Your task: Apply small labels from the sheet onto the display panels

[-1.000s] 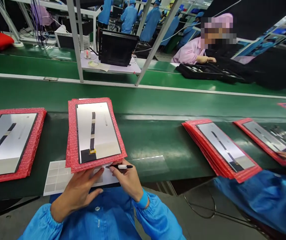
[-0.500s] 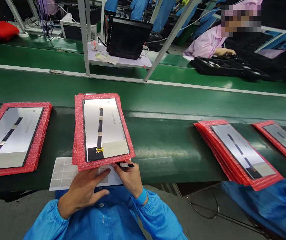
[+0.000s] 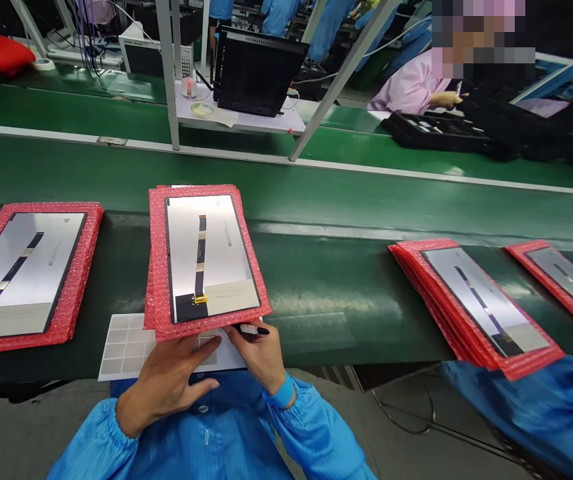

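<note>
Lower centre: right hand (image 3: 261,359), fingers clamped on pen (image 3: 253,329), best kept off panel (image 3: 227,267); left hand (image 3: 163,379), thumb apart.

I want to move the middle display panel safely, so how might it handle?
The panel looks thin and flat, so probably stiff but fragile. Its slim ribbon likely flexes and could snag. With no fastening visible, it may slide on the red wrap if tilted.

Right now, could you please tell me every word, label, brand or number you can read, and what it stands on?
No text is readable.
Middle panel: small print near its upper right, too small to read.
Left panel: small print, too small to read.
Rail tag: too small to read.
</note>
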Motion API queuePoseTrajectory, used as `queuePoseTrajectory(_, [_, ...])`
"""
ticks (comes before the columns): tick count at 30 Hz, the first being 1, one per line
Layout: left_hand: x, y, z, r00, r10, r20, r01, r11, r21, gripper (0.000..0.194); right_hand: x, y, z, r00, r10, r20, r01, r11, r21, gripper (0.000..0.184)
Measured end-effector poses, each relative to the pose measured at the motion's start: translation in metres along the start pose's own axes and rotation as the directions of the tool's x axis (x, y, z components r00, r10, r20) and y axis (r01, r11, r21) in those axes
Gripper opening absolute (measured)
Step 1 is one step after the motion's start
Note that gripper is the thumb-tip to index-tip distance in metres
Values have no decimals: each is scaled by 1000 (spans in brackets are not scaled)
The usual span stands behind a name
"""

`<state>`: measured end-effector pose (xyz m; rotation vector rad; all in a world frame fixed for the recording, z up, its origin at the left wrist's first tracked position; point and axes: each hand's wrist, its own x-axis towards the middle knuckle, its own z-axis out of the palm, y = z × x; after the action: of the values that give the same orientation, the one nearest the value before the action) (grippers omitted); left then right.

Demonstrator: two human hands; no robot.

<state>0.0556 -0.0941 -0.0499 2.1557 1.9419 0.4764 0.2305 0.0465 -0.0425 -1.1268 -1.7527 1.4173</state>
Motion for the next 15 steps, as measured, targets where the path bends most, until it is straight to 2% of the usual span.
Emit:
queuePoseTrajectory(5, [0, 0, 0, 1000, -6, 20, 6, 1000, -11, 69, 0, -2, -1, 999, -4, 34, 4, 1000, -6, 14])
queuePoseTrajectory(11, [1, -1, 0, 1000, 8, -4, -8, 1000, -5, 70, 1, 3, 0, 1000, -10, 19, 11, 1000, -23, 13])
queuePoseTrajectory(15, [1, 0, -1, 1000, 12, -3, -12, 1000, -8, 71, -2, 1, 0, 998, -63, 4, 63, 997, -36, 9])
